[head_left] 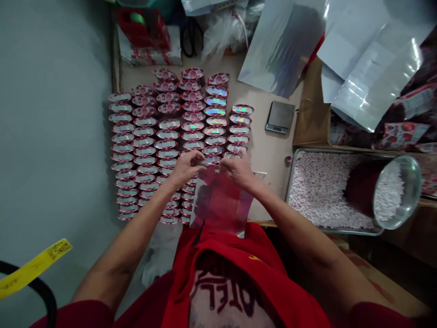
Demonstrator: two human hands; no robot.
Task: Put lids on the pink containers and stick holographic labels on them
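Note:
My left hand (186, 167) and my right hand (237, 169) both pinch the top edge of a silvery pouch with red print (218, 202), which hangs upright over my red shirt. Fingers of each hand are closed on the pouch's mouth, left at one corner, right at the other. Just beyond my hands, several rows of standing red-and-white pouches (160, 136) with shiny open tops cover the tabletop.
A metal tray (290, 182) of small pink-white pieces lies at the right with a large metal scoop (392, 191) resting in it. A small digital scale (280, 116) sits behind. Foil sheets (368, 68), a cardboard box and plastic bags crowd the back. A yellow tag hangs lower left.

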